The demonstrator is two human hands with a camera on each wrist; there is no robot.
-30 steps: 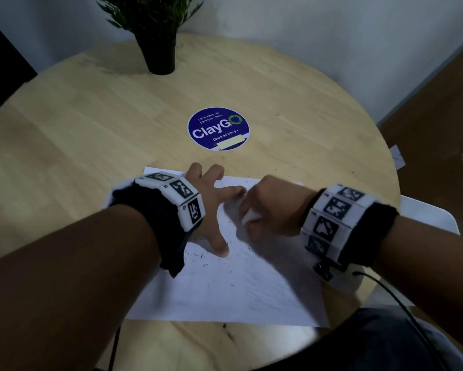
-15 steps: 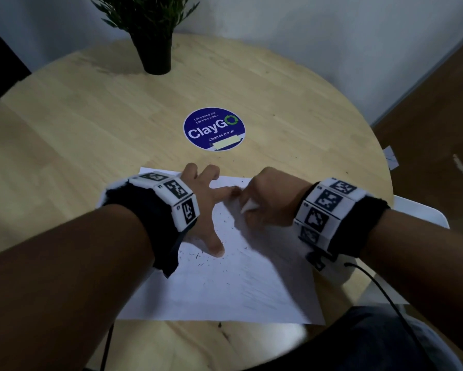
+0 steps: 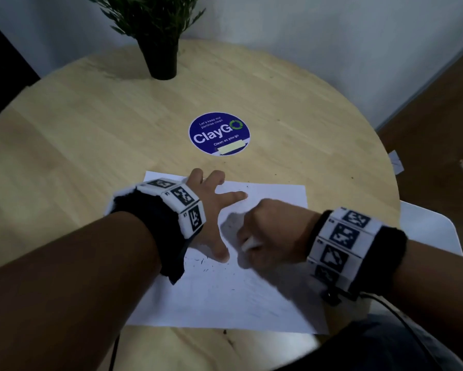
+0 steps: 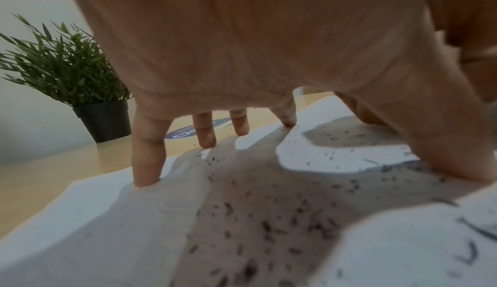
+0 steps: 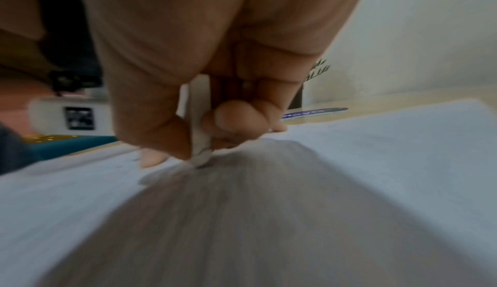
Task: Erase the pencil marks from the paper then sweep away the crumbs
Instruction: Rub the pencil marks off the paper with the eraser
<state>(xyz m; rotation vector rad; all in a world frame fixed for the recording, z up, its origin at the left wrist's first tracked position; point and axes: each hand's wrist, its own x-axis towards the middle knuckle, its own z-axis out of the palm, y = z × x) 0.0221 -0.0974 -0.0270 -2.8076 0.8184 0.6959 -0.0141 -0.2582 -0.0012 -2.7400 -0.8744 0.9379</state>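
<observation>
- The right hand pinches a white eraser between its thumb and curled fingers; the eraser's lower tip touches the paper, near the paper's middle.
- The left hand stands just beside the right one on the paper, fingers straight and spread wide, their tips and the thumb tip pressed down on the sheet, palm arched above it.
- Dark eraser crumbs lie scattered on the paper under and around the left hand; a few short pencil marks show on the paper close to the left thumb.
- The paper lies flat on a round wooden table, at the table's near side.
- Both wrists wear bands of black-and-white marker tiles.
- Beyond the paper's far edge a round blue "ClayGo" sticker sits on the table.
- Farther beyond the paper, at the table's far edge, stands a green plant in a black pot.
</observation>
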